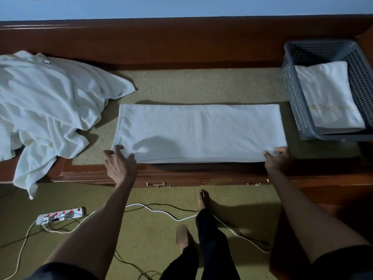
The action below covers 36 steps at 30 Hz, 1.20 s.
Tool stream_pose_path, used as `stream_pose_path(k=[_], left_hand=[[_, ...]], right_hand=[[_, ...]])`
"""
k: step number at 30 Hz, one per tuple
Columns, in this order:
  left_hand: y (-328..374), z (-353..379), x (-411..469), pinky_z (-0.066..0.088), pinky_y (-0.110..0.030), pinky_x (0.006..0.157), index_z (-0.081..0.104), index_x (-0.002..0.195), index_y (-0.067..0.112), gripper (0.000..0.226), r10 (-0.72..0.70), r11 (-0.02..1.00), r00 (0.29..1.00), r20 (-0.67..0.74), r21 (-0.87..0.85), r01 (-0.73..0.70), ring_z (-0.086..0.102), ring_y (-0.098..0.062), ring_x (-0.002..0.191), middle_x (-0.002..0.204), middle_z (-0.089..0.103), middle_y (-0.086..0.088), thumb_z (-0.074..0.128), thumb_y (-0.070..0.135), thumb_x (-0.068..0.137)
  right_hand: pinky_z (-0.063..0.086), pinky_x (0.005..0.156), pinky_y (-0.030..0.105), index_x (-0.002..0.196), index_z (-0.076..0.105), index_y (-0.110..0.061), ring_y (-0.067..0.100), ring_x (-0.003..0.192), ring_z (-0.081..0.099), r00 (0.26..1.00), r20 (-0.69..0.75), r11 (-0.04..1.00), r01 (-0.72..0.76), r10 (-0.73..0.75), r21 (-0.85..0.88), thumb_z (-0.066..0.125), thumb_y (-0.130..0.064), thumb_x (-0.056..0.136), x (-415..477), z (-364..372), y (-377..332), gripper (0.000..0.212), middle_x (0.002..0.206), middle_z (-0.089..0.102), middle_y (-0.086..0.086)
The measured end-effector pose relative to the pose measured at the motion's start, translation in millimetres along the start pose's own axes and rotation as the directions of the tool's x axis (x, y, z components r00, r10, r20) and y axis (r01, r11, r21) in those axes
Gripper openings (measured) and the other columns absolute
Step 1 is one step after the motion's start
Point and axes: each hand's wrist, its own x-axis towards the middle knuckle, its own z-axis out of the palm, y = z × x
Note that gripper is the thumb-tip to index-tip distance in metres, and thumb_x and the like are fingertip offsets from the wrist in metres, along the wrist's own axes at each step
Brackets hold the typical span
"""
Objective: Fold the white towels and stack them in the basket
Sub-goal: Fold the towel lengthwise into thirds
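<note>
There's the right hand point(278, 157) pinching one near corner of the folded towel point(198, 132); left hand point(119, 163), fingers spread, touches the other.

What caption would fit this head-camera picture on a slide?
Left hand touches, right hand grips the near corners of a long-folded white towel; grey basket holds one stacked towel.

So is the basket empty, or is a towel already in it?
Not empty. The basket holds a folded white towel lying flat inside; whether others lie under it, cannot tell.
</note>
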Motion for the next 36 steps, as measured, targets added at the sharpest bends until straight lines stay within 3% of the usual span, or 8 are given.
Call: stream_pose_path(k=[5,10,17,19,22,29,32,36], left_hand=[[43.8,15.3,-6.3,0.040,-0.048,0.076,0.056,0.124,0.016,0.052,0.313,0.945,0.949,-0.025,0.105,-0.309,0.049,-0.038,0.103,0.117,0.048,-0.018,0.068,0.004,0.075],[125.3,56.8,-13.9,0.041,-0.045,0.080,0.061,0.119,0.018,0.039,0.546,0.836,0.830,0.110,-0.014,-0.548,0.051,-0.035,0.104,0.116,0.051,-0.012,0.067,0.005,0.082],[223.7,139.6,-25.3,0.045,-0.049,0.095,0.060,0.130,0.016,0.038,0.710,0.698,0.669,0.222,-0.093,-0.710,0.049,-0.036,0.121,0.132,0.052,-0.013,0.063,0.019,0.092],[246.1,161.8,-26.2,0.040,-0.052,0.106,0.056,0.138,0.016,0.045,0.735,0.666,0.626,0.259,-0.101,-0.739,0.046,-0.037,0.131,0.143,0.049,-0.015,0.056,0.031,0.096],[267.9,186.1,-27.2,0.019,-0.052,0.123,0.042,0.154,0.023,0.056,0.708,0.659,0.592,0.384,-0.061,-0.749,0.027,-0.034,0.150,0.161,0.034,-0.014,0.044,0.047,0.104],[264.9,208.0,-26.6,0.001,-0.049,0.127,0.016,0.162,0.036,0.061,0.689,0.617,0.586,0.427,0.078,-0.783,0.010,-0.022,0.157,0.170,0.017,-0.002,0.019,0.060,0.106],[266.2,208.4,-28.5,0.004,-0.049,0.127,0.018,0.161,0.036,0.061,0.690,0.612,0.602,0.402,0.120,-0.782,0.013,-0.022,0.156,0.169,0.020,-0.002,0.017,0.060,0.105],[267.0,208.0,-28.6,0.008,-0.050,0.127,0.022,0.161,0.035,0.061,0.690,0.613,0.612,0.387,0.138,-0.778,0.016,-0.022,0.156,0.168,0.023,-0.001,0.020,0.058,0.105]], right_hand=[[0.043,0.094,0.048,0.102,0.060,-0.016,0.042,0.120,0.051,0.977,-0.098,0.950,0.154,-0.187,-0.271,0.077,-0.035,0.083,9.0,-10.2,-3.8,0.031,0.121,0.060,0.025],[0.046,0.084,0.043,0.110,0.064,0.001,0.042,0.106,0.060,0.969,0.017,0.959,0.247,-0.247,-0.138,0.069,-0.021,0.094,52.6,-2.4,-37.5,0.027,0.109,0.066,0.028],[0.041,0.103,0.047,0.125,0.058,0.013,0.048,0.119,0.056,0.944,0.150,0.941,0.314,-0.295,-0.124,0.060,-0.036,0.097,132.2,21.0,-65.1,0.057,0.125,0.059,0.036],[0.045,0.097,0.046,0.114,0.063,0.013,0.047,0.111,0.060,0.949,0.136,0.944,0.302,-0.284,-0.136,0.053,-0.046,0.091,155.9,28.8,-64.4,0.064,0.116,0.063,0.035],[0.045,0.077,0.036,0.092,0.066,0.004,0.039,0.091,0.065,0.953,0.182,0.963,0.258,-0.241,-0.075,0.064,-0.034,0.094,179.5,37.5,-65.4,0.038,0.094,0.068,0.028],[0.033,0.067,0.033,0.085,0.060,0.003,0.027,0.076,0.052,0.947,0.070,0.949,0.313,-0.315,0.039,0.063,-0.013,0.097,193.5,50.6,-63.1,0.020,0.080,0.059,0.022],[0.034,0.070,0.032,0.090,0.061,0.004,0.033,0.083,0.057,0.894,-0.007,0.893,0.449,-0.449,0.038,0.061,-0.013,0.099,178.9,48.3,-64.0,0.019,0.087,0.061,0.024],[0.047,0.093,0.044,0.125,0.059,-0.005,0.036,0.112,0.057,0.736,-0.052,0.736,0.668,-0.675,-0.106,0.052,-0.022,0.105,139.5,64.1,-70.8,0.027,0.124,0.057,0.021]])
